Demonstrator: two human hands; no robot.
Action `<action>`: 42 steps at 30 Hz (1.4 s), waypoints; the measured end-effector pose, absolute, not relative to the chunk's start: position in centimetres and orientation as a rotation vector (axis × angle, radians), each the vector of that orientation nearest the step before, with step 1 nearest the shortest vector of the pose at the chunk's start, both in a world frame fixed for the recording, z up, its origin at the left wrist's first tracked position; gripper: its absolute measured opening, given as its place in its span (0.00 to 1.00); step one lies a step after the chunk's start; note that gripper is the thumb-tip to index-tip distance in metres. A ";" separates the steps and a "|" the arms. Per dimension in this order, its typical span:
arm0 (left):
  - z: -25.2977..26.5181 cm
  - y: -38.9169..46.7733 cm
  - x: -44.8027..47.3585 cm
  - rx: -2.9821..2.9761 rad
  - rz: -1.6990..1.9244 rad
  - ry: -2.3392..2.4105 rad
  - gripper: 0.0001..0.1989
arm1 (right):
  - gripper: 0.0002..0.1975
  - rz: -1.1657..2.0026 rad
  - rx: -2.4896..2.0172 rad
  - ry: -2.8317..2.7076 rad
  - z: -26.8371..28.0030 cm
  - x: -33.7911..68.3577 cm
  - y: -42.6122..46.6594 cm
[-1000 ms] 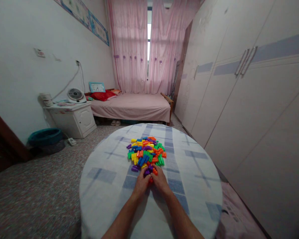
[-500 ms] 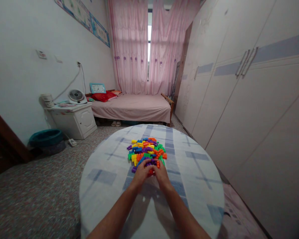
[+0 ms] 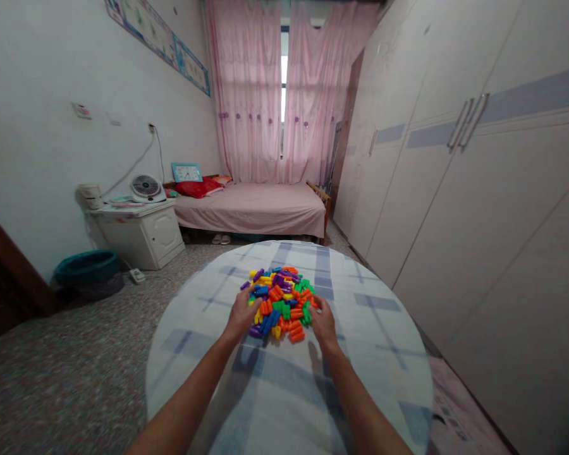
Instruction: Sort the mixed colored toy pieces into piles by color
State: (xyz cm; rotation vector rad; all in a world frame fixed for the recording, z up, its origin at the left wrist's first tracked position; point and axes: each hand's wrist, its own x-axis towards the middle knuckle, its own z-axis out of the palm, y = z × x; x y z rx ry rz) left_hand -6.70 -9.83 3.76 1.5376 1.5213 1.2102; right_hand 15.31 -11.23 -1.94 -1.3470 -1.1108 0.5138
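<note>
A bedroom in a home: a bed [image 3: 256, 205] with a red pillow [image 3: 196, 187] before pink curtains [image 3: 251, 82], slippers [image 3: 226, 239] by its near edge, a small fan [image 3: 146, 186] on a white cabinet [image 3: 165, 239], and a tall wardrobe [image 3: 478, 221] along the right side

The left hand [image 3: 243, 313] and right hand [image 3: 323, 320] cover parts of the block pile [image 3: 281, 306]; its lower layers are hidden. The bottom edge crops both forearms [image 3: 189, 395] and the table [image 3: 275, 398]. Numerals on the clock [image 3: 186, 172] are too small to read.
</note>
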 end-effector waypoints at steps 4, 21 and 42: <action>0.6 -13.2 -8.5 1.758 0.995 1.740 0.27 | 0.22 0.321 -1.539 -1.079 -5.7 16.9 -13.6; -1.7 -15.4 -2.6 2.404 0.597 2.081 0.32 | 0.18 0.308 -1.468 -1.445 -4.9 15.3 -16.1; -1.2 -14.3 -2.6 2.435 0.585 2.112 0.24 | 0.16 0.379 -1.430 -1.444 -5.2 15.8 -15.8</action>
